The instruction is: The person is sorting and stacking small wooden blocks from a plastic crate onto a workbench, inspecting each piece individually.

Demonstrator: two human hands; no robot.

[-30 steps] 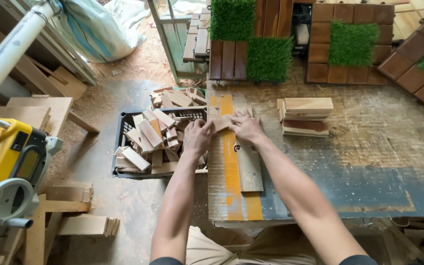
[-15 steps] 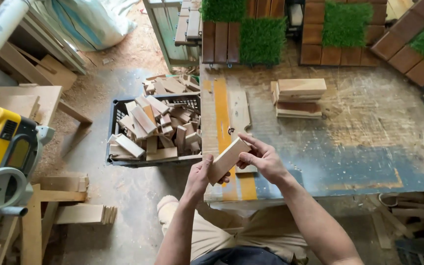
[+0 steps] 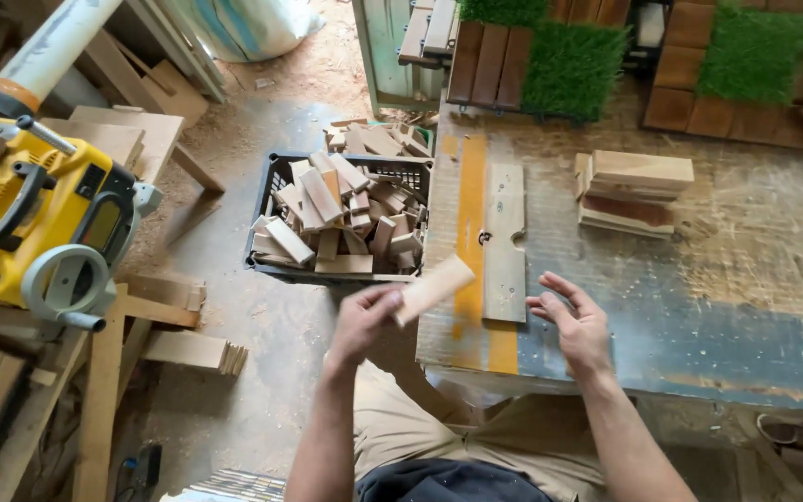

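Pale matt wooden block (image 3: 434, 286) — worn, paint-streaked workbench (image 3: 699, 307).

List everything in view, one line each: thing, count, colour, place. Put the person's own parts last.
wood block: one, pale tan, held in the left hand over the table's near-left edge
crate: one, black, on the floor left of the table, heaped with wood offcuts
flat board: one, grey-brown, lying on the table beside a yellow stripe
stacked boards: one small pile, tan and reddish, mid table
table: one, worn grey and blue, right half of the view
grass tiles: several, green, along the table's far edge
planer: one, yellow, far left
left hand: gripping the wood block
right hand: open, empty, over the table's near edge
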